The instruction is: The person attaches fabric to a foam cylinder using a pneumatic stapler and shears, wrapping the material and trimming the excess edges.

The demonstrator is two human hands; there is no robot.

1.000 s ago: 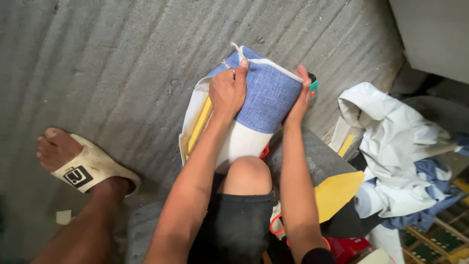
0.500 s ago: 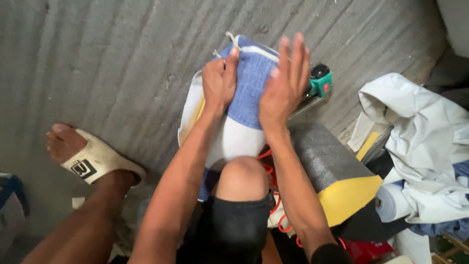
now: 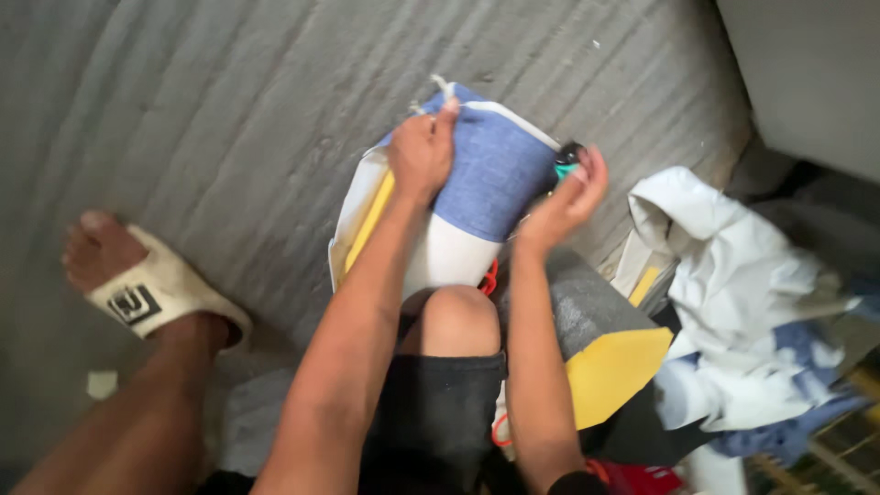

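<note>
On blue cloth (image 3: 495,179): left hand (image 3: 422,151) pinching edge; right hand (image 3: 568,197) gripping teal-black tool (image 3: 566,161).

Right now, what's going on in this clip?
A person sits low on a ribbed grey floor, working on a blue and white fabric piece. The left hand pinches its top edge. The right hand holds a small teal and black object beside it. A heap of white and blue cloth lies at the right.

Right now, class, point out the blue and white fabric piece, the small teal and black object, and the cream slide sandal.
blue and white fabric piece (image 3: 495,174), head view, blue upper panel.
small teal and black object (image 3: 566,161), head view, its teal body.
cream slide sandal (image 3: 160,291), head view, strap.
</note>
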